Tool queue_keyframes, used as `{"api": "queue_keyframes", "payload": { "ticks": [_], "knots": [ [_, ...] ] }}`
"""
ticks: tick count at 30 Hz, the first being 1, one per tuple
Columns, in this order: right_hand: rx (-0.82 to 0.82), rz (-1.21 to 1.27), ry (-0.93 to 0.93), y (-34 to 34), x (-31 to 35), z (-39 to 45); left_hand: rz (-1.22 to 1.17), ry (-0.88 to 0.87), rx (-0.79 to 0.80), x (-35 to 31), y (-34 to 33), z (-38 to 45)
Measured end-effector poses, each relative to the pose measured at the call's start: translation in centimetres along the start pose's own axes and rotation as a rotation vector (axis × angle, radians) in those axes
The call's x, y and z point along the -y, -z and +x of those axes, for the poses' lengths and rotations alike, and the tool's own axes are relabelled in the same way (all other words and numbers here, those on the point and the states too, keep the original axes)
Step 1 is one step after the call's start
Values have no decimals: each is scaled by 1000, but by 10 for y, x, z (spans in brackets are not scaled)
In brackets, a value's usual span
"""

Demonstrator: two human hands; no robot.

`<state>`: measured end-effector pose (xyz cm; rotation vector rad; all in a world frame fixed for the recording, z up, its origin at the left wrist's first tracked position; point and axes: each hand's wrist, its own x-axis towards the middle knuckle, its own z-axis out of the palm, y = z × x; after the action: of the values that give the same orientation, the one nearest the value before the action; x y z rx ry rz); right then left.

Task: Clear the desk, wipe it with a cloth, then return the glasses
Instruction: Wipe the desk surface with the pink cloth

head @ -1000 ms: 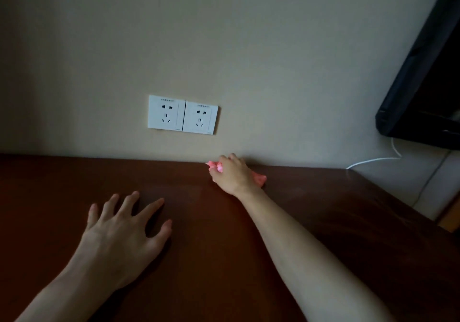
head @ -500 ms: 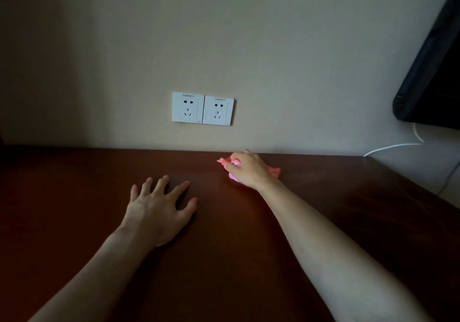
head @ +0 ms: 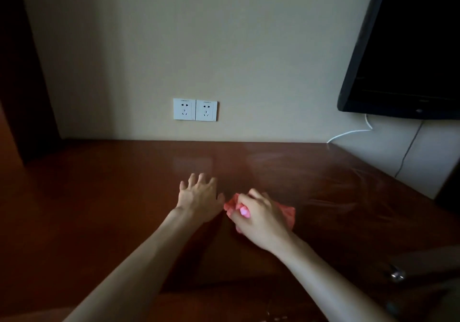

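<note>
Fingers of the right hand (head: 258, 218) curl around the pink cloth (head: 286, 213) on the desk (head: 99, 197); left hand (head: 199, 199) rests flat, spread.

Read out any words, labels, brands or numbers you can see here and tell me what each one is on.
Nothing here can be read.
Left wall socket: a small line of print along its top edge, too small and blurred to read.
Right wall socket: the same kind of print, also unreadable.
Black screen: a faint mark on its lower frame, too dim to make out.
Desk and pink cloth: no text visible.

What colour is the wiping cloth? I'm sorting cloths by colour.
Pinkish red cloth, in the head view.
</note>
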<state>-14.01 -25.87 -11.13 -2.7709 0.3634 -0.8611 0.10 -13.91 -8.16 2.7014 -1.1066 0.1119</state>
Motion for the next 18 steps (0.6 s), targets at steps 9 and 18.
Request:
{"api": "queue_keyframes", "payload": {
  "ticks": [9, 18],
  "knots": [
    [-46, 24, -88, -5, -12, 24, 27, 13, 41, 7, -6, -43],
    [11, 43, 0, 9, -11, -3, 174, -4, 56, 5, -2, -35]
  ]
}}
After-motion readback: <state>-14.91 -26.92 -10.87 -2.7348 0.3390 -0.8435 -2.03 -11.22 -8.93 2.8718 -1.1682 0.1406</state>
